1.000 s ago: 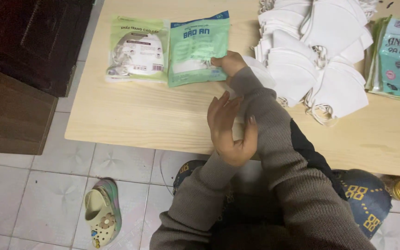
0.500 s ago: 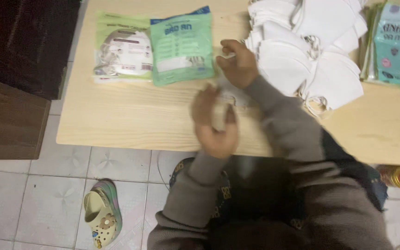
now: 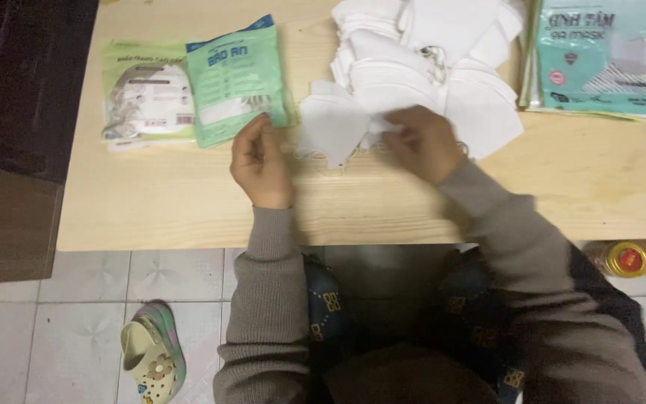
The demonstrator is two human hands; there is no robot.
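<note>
Your right hand (image 3: 424,142) pinches one edge of a single white mask (image 3: 334,127) – it lies flat on the wooden table (image 3: 188,209), just left of the white mask pile (image 3: 428,67) & touching it. Your left hand (image 3: 259,161) is loosely curled w/ nothing in it, near the mask's left edge, fingertips by the green packet (image 3: 237,78). Further left of the pile – a paler packet (image 3: 143,93); right of it, a teal packet stack (image 3: 600,52).

light: dim, warm, even | shadows: soft beneath counter (image 3: 188,217) edge | glare: none | focus: slightly soft overall, mild motion blur
</note>
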